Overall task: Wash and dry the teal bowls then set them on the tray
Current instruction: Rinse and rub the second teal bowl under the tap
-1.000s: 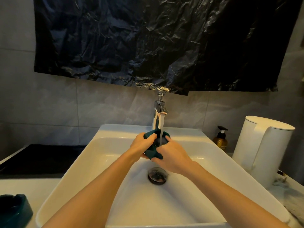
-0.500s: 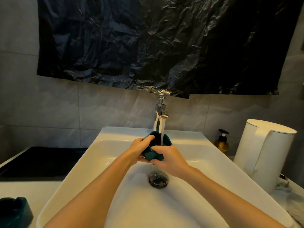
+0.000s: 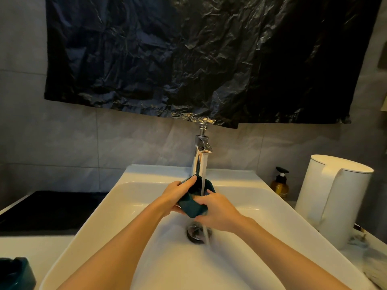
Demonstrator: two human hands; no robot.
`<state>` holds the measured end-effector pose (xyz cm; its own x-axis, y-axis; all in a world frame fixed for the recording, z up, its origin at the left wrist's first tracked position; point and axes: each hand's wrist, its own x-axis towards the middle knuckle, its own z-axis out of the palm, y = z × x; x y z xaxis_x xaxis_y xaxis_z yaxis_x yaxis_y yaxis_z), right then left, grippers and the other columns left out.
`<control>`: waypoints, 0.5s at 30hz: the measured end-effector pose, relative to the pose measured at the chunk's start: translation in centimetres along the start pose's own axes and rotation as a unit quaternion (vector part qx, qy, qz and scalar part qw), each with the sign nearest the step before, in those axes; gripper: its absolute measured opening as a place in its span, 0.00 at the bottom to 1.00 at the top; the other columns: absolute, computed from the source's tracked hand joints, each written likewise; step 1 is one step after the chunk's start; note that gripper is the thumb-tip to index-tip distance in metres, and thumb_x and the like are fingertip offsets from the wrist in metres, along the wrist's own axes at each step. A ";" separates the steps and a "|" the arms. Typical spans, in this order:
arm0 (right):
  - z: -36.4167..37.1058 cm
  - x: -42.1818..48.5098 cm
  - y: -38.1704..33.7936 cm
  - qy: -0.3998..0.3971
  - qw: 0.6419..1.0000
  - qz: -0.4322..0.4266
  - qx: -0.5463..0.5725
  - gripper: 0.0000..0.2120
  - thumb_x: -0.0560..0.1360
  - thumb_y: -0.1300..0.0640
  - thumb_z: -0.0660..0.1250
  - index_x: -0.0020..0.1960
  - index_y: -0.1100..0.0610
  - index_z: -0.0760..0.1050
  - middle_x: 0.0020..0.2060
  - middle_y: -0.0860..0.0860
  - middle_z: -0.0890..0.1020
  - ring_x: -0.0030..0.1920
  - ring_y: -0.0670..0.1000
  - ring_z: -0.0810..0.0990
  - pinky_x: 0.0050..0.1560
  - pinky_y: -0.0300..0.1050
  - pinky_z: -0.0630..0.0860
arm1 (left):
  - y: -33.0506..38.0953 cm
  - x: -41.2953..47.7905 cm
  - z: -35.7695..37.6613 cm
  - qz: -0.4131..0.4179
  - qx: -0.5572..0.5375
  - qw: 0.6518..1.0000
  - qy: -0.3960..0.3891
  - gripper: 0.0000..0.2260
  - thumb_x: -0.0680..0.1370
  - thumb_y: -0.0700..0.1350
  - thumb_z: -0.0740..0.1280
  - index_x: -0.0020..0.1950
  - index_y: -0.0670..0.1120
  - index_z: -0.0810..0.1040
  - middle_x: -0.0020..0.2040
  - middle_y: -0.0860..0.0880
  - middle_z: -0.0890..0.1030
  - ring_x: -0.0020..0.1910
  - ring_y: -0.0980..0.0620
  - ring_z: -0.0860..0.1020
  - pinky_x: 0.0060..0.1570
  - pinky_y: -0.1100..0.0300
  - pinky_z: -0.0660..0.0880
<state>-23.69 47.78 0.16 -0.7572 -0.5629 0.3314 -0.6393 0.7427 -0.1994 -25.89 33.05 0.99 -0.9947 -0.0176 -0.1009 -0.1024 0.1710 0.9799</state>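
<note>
Now teal bowl (image 3: 193,206) tilted, mouth toward faucet (image 3: 200,160)

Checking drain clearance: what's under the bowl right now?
Under the bowl, held by the left hand and right hand, the drain takes the falling water. The right hand covers part of it.

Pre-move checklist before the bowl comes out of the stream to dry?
1. Both hands grip the teal bowl: left hand, right hand. Ok.
2. Faucet stream runs into the bowl. Ok.
3. Drain open, sink not filling. Ok.
4. Bowl fully rinsed: cannot tell.
5. Drying cloth in view: not ok, none seen.
6. Second teal bowl waits on the counter, unwashed: cannot tell.
</note>
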 end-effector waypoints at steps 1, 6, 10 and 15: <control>0.3 0.0 0.0 -0.008 0.999 0.009 0.030 0.11 0.74 0.56 0.68 0.56 0.53 0.79 0.50 0.51 0.83 0.54 0.53 0.75 0.44 0.39 0.70 | -0.1 0.1 -0.1 0.006 0.006 1.000 0.005 0.24 0.75 0.63 0.63 0.60 0.45 0.72 0.52 0.46 0.79 0.45 0.49 0.80 0.32 0.58 0.81; -0.4 -0.5 0.8 -0.003 1.000 0.000 0.016 0.03 0.74 0.54 0.67 0.45 0.51 0.79 0.46 0.50 0.83 0.51 0.51 0.74 0.50 0.39 0.71 | -0.3 0.3 0.0 0.033 0.015 0.999 0.036 0.21 0.74 0.61 0.66 0.57 0.46 0.72 0.53 0.45 0.78 0.49 0.45 0.80 0.36 0.55 0.82; -0.4 -0.6 1.8 -0.019 0.981 -0.034 -0.192 0.13 0.76 0.49 0.64 0.59 0.50 0.76 0.58 0.47 0.80 0.64 0.50 0.71 0.75 0.54 0.51 | -0.2 0.8 0.2 0.069 0.023 0.995 0.072 0.20 0.73 0.61 0.67 0.56 0.49 0.72 0.53 0.46 0.79 0.49 0.46 0.80 0.46 0.49 0.81; 0.4 -0.5 0.2 -0.013 0.999 0.012 -0.029 0.14 0.76 0.56 0.65 0.62 0.51 0.74 0.62 0.48 0.78 0.66 0.51 0.70 0.75 0.51 0.55 | -0.4 1.1 0.1 0.084 0.053 0.990 0.096 0.21 0.73 0.62 0.66 0.59 0.49 0.71 0.56 0.47 0.77 0.54 0.45 0.77 0.52 0.47 0.79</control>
<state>-23.50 48.09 -0.40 -0.7759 -0.5537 0.3023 -0.6128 0.7754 -0.1526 -26.97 33.03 0.45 -0.9804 -0.1653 0.1073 0.0557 0.2896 0.9555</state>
